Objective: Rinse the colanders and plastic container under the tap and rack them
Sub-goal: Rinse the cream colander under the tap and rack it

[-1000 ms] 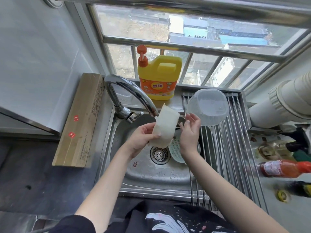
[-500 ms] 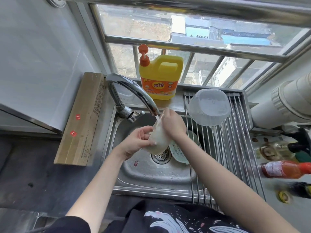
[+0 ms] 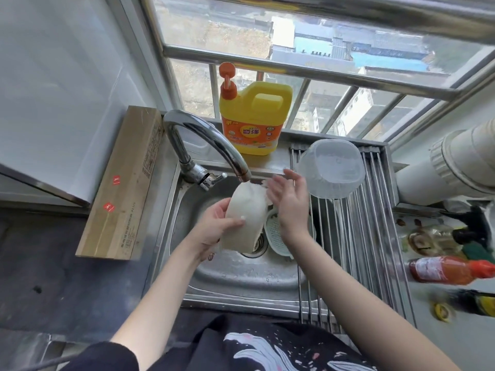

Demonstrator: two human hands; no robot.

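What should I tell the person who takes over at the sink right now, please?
Left hand: grips the white colander, held on its side under the running tap.
Right hand: open, fingers straight, beside the colander's upper rim; contact cannot be told.
Clear plastic container: upside down on the drying rack over the sink's right side.
Second colander: in the sink, beside the drain, partly behind the right wrist.
Done: container racked.
Left: finish rinsing the held colander, rack it, then rinse and rack the second.
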